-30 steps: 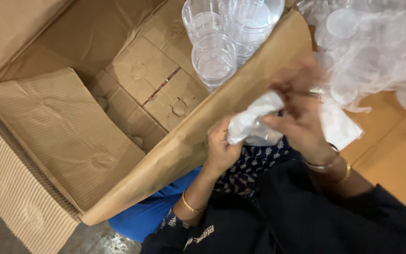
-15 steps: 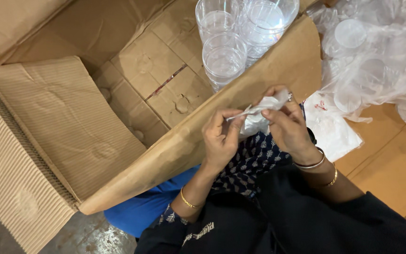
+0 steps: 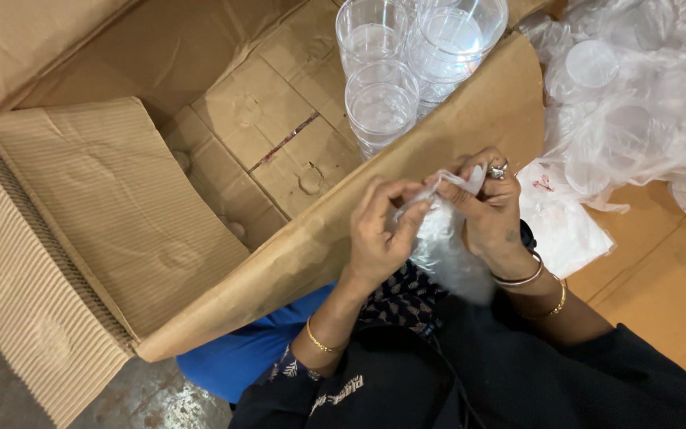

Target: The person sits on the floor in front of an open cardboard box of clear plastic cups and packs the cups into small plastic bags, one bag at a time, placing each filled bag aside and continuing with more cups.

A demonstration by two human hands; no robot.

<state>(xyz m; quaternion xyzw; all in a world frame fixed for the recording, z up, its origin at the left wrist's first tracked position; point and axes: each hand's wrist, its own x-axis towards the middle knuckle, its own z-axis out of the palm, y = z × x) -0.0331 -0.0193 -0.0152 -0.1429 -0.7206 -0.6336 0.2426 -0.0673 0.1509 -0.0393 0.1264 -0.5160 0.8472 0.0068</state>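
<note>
Both of my hands pinch the top of a small clear plastic bag that hangs down over my lap. My left hand grips its left edge with thumb and fingers. My right hand, with a ring on one finger, holds the right edge and pulls the film upward. The bag sits just in front of the near flap of a large open cardboard box. Inside the box, at its far right corner, stand stacks of clear plastic cups.
A heap of clear plastic wrapping with more cups lies at the right on an orange surface. A white printed sheet lies beside my right wrist. The box's corrugated flap hangs open at the left.
My hands have come closer together and nearer to my body, both now pinching the bag's top. The bag has stretched downward from a crumpled wad.
</note>
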